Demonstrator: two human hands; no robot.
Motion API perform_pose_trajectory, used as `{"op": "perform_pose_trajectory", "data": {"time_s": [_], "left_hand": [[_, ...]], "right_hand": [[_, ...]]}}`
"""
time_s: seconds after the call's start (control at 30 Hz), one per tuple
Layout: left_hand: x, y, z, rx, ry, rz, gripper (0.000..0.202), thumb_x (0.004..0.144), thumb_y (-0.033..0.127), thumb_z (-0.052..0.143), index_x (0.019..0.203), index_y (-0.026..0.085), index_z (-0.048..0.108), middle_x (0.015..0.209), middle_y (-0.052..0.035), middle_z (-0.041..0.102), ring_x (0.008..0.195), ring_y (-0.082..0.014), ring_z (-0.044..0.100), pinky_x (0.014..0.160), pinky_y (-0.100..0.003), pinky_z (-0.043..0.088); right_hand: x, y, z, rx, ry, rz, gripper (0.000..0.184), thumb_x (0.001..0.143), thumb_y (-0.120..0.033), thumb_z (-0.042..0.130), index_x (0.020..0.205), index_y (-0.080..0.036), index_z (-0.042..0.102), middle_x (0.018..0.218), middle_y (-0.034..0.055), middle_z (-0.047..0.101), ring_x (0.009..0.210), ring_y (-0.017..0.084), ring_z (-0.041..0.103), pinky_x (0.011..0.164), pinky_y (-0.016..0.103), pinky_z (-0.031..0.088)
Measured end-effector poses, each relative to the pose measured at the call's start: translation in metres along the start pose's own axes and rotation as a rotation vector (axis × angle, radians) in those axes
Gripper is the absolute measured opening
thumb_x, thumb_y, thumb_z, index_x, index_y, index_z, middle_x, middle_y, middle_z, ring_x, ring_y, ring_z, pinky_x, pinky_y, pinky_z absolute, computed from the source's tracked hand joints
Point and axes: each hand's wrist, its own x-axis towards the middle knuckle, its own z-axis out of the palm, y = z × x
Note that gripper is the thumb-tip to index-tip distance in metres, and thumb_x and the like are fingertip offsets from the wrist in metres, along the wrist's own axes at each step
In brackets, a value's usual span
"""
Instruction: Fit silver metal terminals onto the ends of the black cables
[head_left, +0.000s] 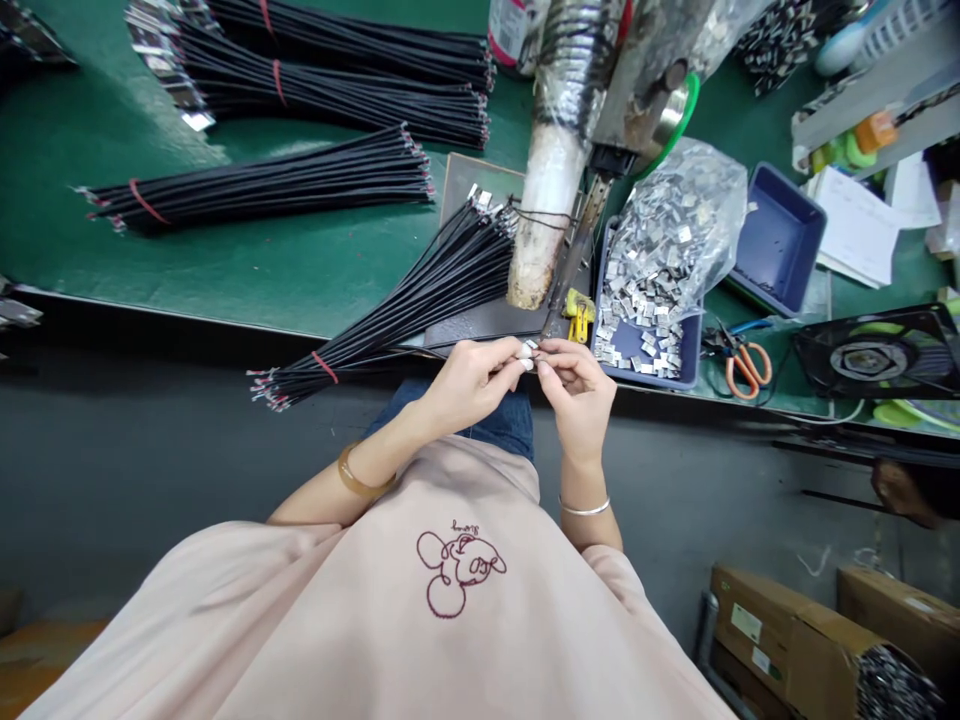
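My left hand (476,385) is closed in a pinch, its fingertips wrapped in something white. A thin dark piece, apparently the end of a black cable, shows at these fingertips. Touching them from the other side is my right hand (581,395), thumb and fingers pressed together; whatever they grip is too small to make out. Just beyond my hands, a bundle of black cables (427,290) tied with a red band lies across a grey plate (480,322), several far ends carrying metal connectors. A soldering iron (574,255) points down above my fingertips, beside a yellow sponge-like piece (579,305).
Right of my hands stands a blue tray (679,378) of loose metal connectors (637,290) under a plastic bag. Nearby are a second blue tray (780,235), orange-handled cutters (746,370) and a fan (874,352). More cable bundles (285,190) lie left. A wrapped tube (551,190) hangs over the bench.
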Motion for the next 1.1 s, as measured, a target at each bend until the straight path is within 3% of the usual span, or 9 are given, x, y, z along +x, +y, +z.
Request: {"op": "perform_pose_trajectory", "data": {"time_s": [0.17,0.27,0.4,0.53,0.63,0.77,0.87,0.93,1.1], "left_hand": [[0.003,0.003,-0.005,-0.268,-0.039,-0.197,0.016,0.088,0.025,0.062,0.076,0.015,0.062,0.053,0.0043,0.051,0.048,-0.0072,0.043,0.050,-0.021,0.034],[0.005,0.003,-0.003,-0.280,-0.019,-0.199,0.015,0.084,0.022,0.063,0.071,0.014,0.062,0.053,0.0064,0.039,0.049,-0.0056,0.031,0.049,-0.022,0.025],[0.006,0.004,0.000,-0.293,0.004,-0.185,0.015,0.080,0.019,0.061,0.066,0.014,0.059,0.056,0.0065,0.030,0.053,-0.0058,0.024,0.051,-0.023,0.020],[0.007,0.006,0.000,-0.290,0.015,-0.202,0.018,0.078,0.019,0.061,0.062,0.015,0.055,0.057,0.0065,0.026,0.054,-0.0061,0.022,0.050,-0.023,0.017],[0.007,0.005,0.000,-0.301,0.004,-0.205,0.016,0.077,0.018,0.061,0.062,0.015,0.057,0.056,0.0064,0.028,0.053,-0.0061,0.022,0.050,-0.023,0.017],[0.007,0.002,0.000,-0.348,0.024,-0.224,0.012,0.078,0.020,0.062,0.068,0.015,0.063,0.054,0.0059,0.035,0.052,-0.0064,0.027,0.049,-0.022,0.021],[0.008,0.002,0.000,-0.399,0.067,-0.242,0.014,0.079,0.026,0.064,0.074,0.015,0.070,0.059,0.0020,0.053,0.055,-0.0083,0.042,0.053,-0.022,0.033],[0.009,0.003,-0.001,-0.406,0.092,-0.257,0.017,0.079,0.029,0.066,0.073,0.014,0.072,0.065,-0.0006,0.061,0.059,-0.0102,0.050,0.056,-0.023,0.039],[0.012,0.005,-0.002,-0.367,0.151,-0.259,0.021,0.077,0.032,0.073,0.065,0.015,0.071,0.062,-0.0014,0.064,0.058,-0.0118,0.054,0.054,-0.023,0.044]], "right_hand": [[-0.003,-0.003,0.000,-0.034,0.195,-0.085,0.008,0.095,-0.025,0.062,0.094,-0.023,0.070,0.103,0.0038,0.076,0.094,0.017,0.076,0.081,0.033,0.064],[-0.007,-0.007,-0.001,-0.011,0.177,-0.164,0.009,0.097,-0.022,0.057,0.097,-0.025,0.066,0.103,0.0025,0.077,0.094,0.017,0.077,0.081,0.033,0.064],[-0.008,-0.007,-0.001,-0.023,0.100,-0.136,0.008,0.098,-0.023,0.057,0.095,-0.023,0.064,0.105,0.0036,0.077,0.092,0.016,0.077,0.079,0.031,0.064],[-0.007,-0.005,-0.001,-0.110,0.162,-0.241,0.005,0.094,-0.022,0.062,0.093,-0.025,0.065,0.104,0.0034,0.077,0.094,0.018,0.076,0.084,0.038,0.065],[-0.007,-0.004,0.000,-0.121,0.148,-0.340,0.010,0.090,-0.017,0.067,0.095,-0.026,0.066,0.104,0.0020,0.077,0.094,0.018,0.076,0.085,0.038,0.065],[-0.008,0.000,0.001,-0.083,0.154,-0.229,0.005,0.093,-0.020,0.064,0.095,-0.025,0.064,0.100,0.0028,0.078,0.091,0.017,0.077,0.078,0.033,0.065],[-0.007,0.002,-0.001,-0.115,0.184,-0.201,0.001,0.093,-0.023,0.063,0.094,-0.024,0.064,0.102,0.0041,0.077,0.093,0.018,0.077,0.078,0.035,0.065],[-0.006,0.003,-0.002,-0.171,0.174,-0.272,0.004,0.091,-0.021,0.065,0.093,-0.024,0.065,0.104,0.0040,0.077,0.094,0.018,0.077,0.082,0.037,0.065],[-0.005,0.007,-0.002,-0.335,0.147,-0.483,0.014,0.087,-0.014,0.068,0.094,-0.026,0.066,0.107,0.0036,0.079,0.095,0.019,0.077,0.083,0.036,0.066]]}}
